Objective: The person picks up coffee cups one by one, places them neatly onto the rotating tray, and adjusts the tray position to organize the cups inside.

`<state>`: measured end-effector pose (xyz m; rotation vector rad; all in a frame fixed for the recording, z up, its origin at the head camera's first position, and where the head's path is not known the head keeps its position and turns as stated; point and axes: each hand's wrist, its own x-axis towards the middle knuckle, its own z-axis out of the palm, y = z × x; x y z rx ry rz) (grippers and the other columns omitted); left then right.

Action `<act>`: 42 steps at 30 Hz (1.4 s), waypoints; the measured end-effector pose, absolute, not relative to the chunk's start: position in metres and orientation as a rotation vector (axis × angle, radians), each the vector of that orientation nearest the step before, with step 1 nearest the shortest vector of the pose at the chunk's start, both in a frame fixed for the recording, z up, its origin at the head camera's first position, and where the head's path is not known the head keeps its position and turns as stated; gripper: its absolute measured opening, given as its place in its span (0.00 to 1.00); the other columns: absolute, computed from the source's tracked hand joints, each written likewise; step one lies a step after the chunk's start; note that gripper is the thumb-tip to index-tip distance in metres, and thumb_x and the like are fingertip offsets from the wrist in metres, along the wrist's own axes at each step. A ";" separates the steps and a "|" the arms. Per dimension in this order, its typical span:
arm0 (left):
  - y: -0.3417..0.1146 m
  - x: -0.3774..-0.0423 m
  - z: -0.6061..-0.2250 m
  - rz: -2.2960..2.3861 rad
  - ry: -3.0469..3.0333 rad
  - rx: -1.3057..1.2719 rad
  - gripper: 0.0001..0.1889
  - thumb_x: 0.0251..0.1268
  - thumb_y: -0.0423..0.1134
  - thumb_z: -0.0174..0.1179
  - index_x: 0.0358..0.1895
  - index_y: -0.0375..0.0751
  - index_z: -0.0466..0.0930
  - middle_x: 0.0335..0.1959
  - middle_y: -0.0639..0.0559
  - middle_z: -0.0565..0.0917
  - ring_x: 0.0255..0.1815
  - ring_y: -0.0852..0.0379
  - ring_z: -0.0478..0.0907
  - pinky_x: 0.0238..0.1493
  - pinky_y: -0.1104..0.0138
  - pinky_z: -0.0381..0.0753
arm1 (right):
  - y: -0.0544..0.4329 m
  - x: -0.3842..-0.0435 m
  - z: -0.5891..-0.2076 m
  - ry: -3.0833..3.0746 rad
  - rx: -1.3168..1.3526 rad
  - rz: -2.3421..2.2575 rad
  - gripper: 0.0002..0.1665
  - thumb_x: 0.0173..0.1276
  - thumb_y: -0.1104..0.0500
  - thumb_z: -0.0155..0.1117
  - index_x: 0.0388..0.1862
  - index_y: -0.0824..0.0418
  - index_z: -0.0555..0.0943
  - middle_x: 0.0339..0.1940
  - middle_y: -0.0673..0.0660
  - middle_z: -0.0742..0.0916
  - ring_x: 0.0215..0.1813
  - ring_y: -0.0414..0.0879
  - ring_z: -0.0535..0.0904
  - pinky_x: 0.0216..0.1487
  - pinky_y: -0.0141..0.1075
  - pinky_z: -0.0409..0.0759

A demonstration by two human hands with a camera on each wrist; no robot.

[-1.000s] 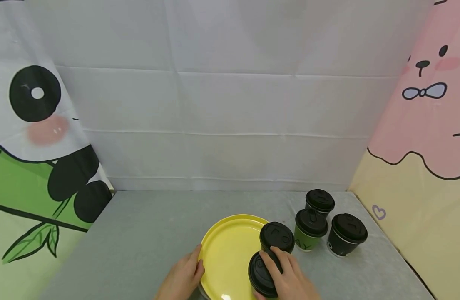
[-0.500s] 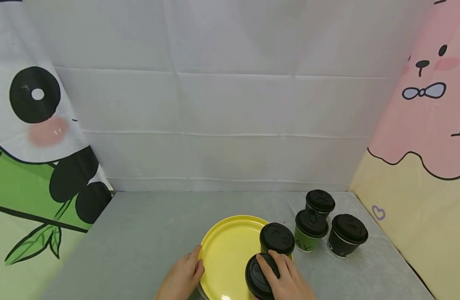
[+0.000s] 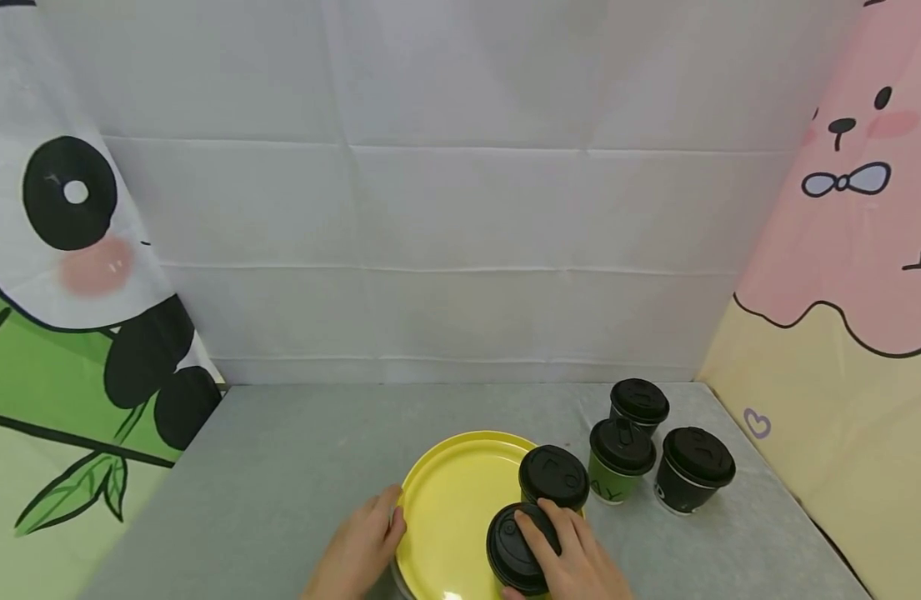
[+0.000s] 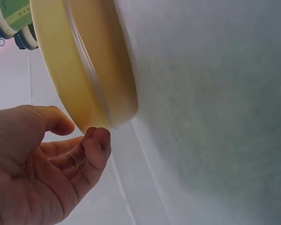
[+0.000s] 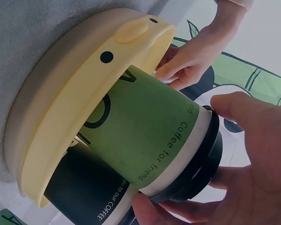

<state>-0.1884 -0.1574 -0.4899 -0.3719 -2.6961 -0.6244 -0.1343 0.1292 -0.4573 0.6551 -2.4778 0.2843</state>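
A round yellow tray (image 3: 443,508), with a duck-like face on its side in the right wrist view, sits on the grey table. My left hand (image 3: 357,542) holds its left rim, fingertips and thumb (image 4: 61,124) at the edge. My right hand (image 3: 576,557) grips a green paper coffee cup (image 5: 140,129) by its black lid (image 3: 516,546), thumb on one side and fingers on the other. The cup is upright at the tray's right part; whether its base touches the tray is hidden. Just behind it stands a black coffee cup (image 5: 86,183), also lidded, on the tray.
Right of the tray, on the grey table (image 3: 317,450), stand a green cup (image 3: 616,477) and two black cups (image 3: 688,487), (image 3: 640,404), all with black lids. A white cloth (image 3: 460,217) hangs behind, with printed cartoon cloths at both sides.
My right hand has shifted the green cup slightly left, away from the black cup behind it. My left hand keeps to the tray's rim, moving only slightly left.
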 end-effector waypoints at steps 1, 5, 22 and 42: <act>-0.158 -0.191 -0.490 -0.620 -2.687 -0.374 0.12 0.67 0.31 0.62 0.52 0.35 0.80 0.30 0.52 0.83 0.27 0.59 0.78 0.28 0.64 0.78 | 0.129 -0.134 -0.458 -2.475 0.655 0.284 0.39 0.55 0.29 0.72 0.61 0.49 0.81 0.57 0.59 0.81 0.52 0.53 0.80 0.37 0.45 0.84; -0.158 -0.199 -0.491 -0.577 -2.634 -0.389 0.13 0.66 0.30 0.63 0.51 0.32 0.80 0.24 0.54 0.78 0.21 0.61 0.72 0.23 0.66 0.73 | 0.130 -0.135 -0.459 -2.454 0.655 0.285 0.40 0.55 0.29 0.72 0.60 0.48 0.81 0.56 0.59 0.81 0.51 0.52 0.81 0.37 0.44 0.84; -0.151 -0.242 -0.487 -0.596 -2.711 -0.377 0.12 0.72 0.38 0.61 0.49 0.31 0.82 0.38 0.40 0.87 0.35 0.45 0.85 0.33 0.57 0.83 | 0.154 -0.143 -0.439 -2.363 0.545 0.512 0.30 0.56 0.43 0.78 0.54 0.57 0.84 0.56 0.62 0.82 0.51 0.58 0.82 0.38 0.49 0.83; -0.151 -0.249 -0.503 -0.634 -2.653 -0.398 0.06 0.64 0.31 0.63 0.30 0.41 0.79 0.22 0.54 0.78 0.19 0.65 0.66 0.21 0.72 0.67 | 0.292 -0.211 -0.452 -2.347 0.204 0.501 0.25 0.61 0.61 0.70 0.54 0.73 0.78 0.53 0.76 0.77 0.53 0.76 0.70 0.46 0.69 0.69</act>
